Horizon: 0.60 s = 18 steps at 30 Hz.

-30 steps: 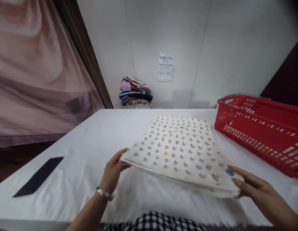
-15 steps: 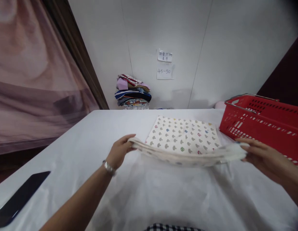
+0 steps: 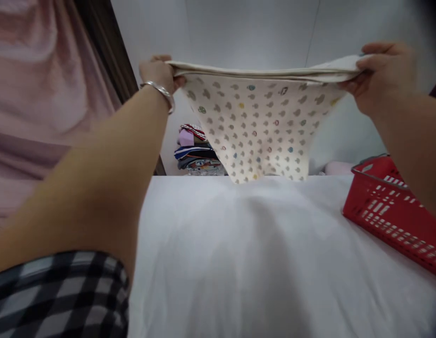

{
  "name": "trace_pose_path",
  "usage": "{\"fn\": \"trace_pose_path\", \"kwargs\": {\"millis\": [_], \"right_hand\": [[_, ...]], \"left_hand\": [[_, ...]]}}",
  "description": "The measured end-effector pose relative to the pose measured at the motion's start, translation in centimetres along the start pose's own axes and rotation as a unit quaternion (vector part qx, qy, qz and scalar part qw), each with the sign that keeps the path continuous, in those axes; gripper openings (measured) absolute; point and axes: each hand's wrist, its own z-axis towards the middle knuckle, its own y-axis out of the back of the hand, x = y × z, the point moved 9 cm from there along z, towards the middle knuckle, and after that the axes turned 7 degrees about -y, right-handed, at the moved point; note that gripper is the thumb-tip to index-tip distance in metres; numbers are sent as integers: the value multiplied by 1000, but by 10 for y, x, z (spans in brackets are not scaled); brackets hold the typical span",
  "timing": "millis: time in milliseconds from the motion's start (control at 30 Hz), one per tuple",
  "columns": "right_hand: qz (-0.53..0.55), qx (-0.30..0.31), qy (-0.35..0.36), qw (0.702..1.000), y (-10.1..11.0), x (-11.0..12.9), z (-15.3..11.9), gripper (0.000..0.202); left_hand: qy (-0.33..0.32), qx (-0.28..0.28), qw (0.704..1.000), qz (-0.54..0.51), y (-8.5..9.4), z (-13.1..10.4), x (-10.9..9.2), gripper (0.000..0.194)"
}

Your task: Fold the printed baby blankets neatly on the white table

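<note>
A cream cloth (image 3: 260, 122) printed with small grey mushrooms and a few coloured ones hangs in the air, stretched between my two hands. My left hand (image 3: 159, 74), with a silver bracelet at the wrist, pinches its upper left corner. Gripping the upper right corner is my right hand (image 3: 383, 77). Along the top the cloth shows several layered edges, and its lower edge hangs at about the far edge of the white-covered table (image 3: 211, 263). Whether that lower edge touches the table I cannot tell.
A red plastic basket (image 3: 390, 211) with a metal handle stands at the right of the table. Behind the far edge, on the left, is a stack of folded cloths (image 3: 197, 152). A pink curtain (image 3: 35, 94) hangs at the left, before a pale wall (image 3: 246, 28).
Both hands have lifted the cloth from the table to well above it, and it now hangs down unfolded further. The view has shifted; the phone and wall notes are out of sight.
</note>
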Motion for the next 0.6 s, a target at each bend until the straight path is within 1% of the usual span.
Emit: {"fn": "trace_pose_path", "kwargs": {"millis": [33,67,100,133,167,233,267,300,333,367,400,433,467,500,533,567,600], "right_hand": [[15,15,-4,1000,-1,-2,-5,53],[25,31,-14,999,-2,-8,-13,50],[31,47,-30,998,-2,-18,-25,46],[33,59,-54,996,0,-33,-41,41],[29,71,-90,993,2,-52,-61,36],[14,75,-173,982,14,-99,-114,22],[-1,78,-225,971,22,-126,-146,18],[-25,94,-285,954,30,-154,-183,18],[-51,115,-349,929,38,-183,-223,21],[-67,119,-399,907,50,-207,-261,21],[-73,141,-445,881,58,-227,-299,24],[-94,146,-483,858,70,-243,-333,25],[-114,149,-519,834,81,-256,-363,23],[-120,150,-543,817,89,-263,-387,23],[-119,149,-557,809,96,-266,-405,23],[-113,146,-565,804,102,-266,-417,23],[-104,142,-565,806,106,-263,-424,24]], "left_hand": [[-12,-26,999,-27,13,-2,-2,38],[-35,-40,998,-45,25,-10,-3,40],[-46,-37,996,-65,35,-24,1,39],[-39,-27,996,-74,44,-45,10,37],[-23,-9,997,-70,52,-71,23,36],[18,35,999,-34,67,-138,58,34],[62,63,996,-16,73,-178,83,32],[103,79,992,-2,81,-221,108,31],[157,112,981,12,86,-266,135,30],[211,134,968,17,91,-310,161,29],[266,141,954,9,97,-353,185,26],[317,137,938,8,104,-392,205,22],[356,137,925,7,109,-424,220,21],[378,128,917,8,115,-449,228,20],[387,127,913,9,119,-466,232,20],[381,123,916,10,123,-475,231,21],[368,118,922,12,127,-479,227,23]]}}
